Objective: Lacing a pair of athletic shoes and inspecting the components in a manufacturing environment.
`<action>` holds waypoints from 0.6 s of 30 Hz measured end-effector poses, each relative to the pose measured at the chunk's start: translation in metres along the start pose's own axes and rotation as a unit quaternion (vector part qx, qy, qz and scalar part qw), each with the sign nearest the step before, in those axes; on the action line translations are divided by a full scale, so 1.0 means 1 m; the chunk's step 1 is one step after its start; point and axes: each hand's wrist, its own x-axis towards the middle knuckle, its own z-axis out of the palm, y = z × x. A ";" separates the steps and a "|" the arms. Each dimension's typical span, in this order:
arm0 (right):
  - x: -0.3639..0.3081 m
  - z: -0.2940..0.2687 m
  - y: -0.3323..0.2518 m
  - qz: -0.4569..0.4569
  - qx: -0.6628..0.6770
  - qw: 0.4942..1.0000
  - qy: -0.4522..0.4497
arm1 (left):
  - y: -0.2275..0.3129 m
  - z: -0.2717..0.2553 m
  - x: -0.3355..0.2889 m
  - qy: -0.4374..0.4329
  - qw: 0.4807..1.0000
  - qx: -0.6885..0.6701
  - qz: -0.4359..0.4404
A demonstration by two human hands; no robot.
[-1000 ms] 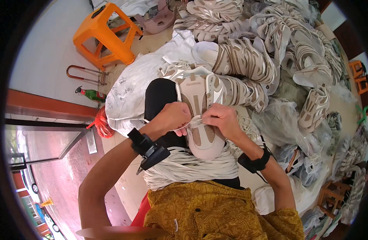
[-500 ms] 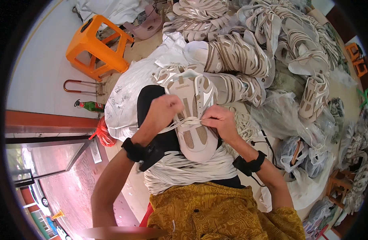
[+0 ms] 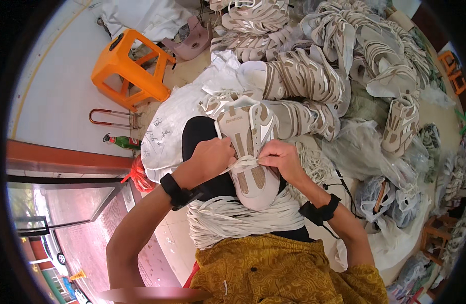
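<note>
— On the lap, what sits there?
— One white and beige sneaker (image 3: 249,147), toe toward the person, resting on a bundle of white laces (image 3: 243,215).
— And the hands?
— The left hand (image 3: 212,158) and right hand (image 3: 281,159) both pinch a white lace (image 3: 244,162) across its middle, fingers closed on it.
— Around it?
— A heap of matching sneakers (image 3: 314,76) lies beyond; an orange stool (image 3: 129,68) stands at the floor's far left.

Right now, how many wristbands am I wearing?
2. One black wristband is on the left wrist, beside the shoe; the other black wristband is on the right wrist, with a thin cable running off it.
</note>
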 end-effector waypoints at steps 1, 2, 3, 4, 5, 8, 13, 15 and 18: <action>0.000 0.000 0.000 -0.001 -0.005 1.000 -0.005 | -0.002 0.001 0.000 -0.027 0.999 -0.042 -0.015; 0.000 0.000 0.000 -0.003 -0.006 1.000 -0.004 | -0.004 0.002 0.001 -0.056 0.994 -0.085 -0.031; 0.001 0.002 -0.001 -0.006 -0.010 1.000 -0.003 | -0.004 0.005 0.002 -0.054 0.995 -0.084 -0.031; 0.001 0.002 -0.001 -0.010 -0.014 1.000 -0.002 | -0.004 0.009 0.001 -0.048 0.992 -0.106 -0.058; 0.000 0.002 0.000 -0.012 -0.014 1.000 0.001 | -0.004 0.011 0.001 -0.042 0.988 -0.127 -0.082; 0.000 0.005 0.003 -0.035 -0.037 0.998 0.021 | 0.001 0.016 0.000 0.086 0.963 -0.239 -0.094; -0.008 0.007 0.005 -0.035 -0.002 0.998 0.043 | 0.035 -0.023 0.020 0.163 0.950 -0.234 -0.130; -0.004 0.003 0.002 0.010 0.059 0.996 0.072 | 0.030 -0.008 0.024 0.130 0.944 -0.266 -0.149; -0.006 0.000 0.001 0.203 0.134 0.964 0.110 | 0.033 0.001 0.027 0.086 0.935 -0.299 -0.172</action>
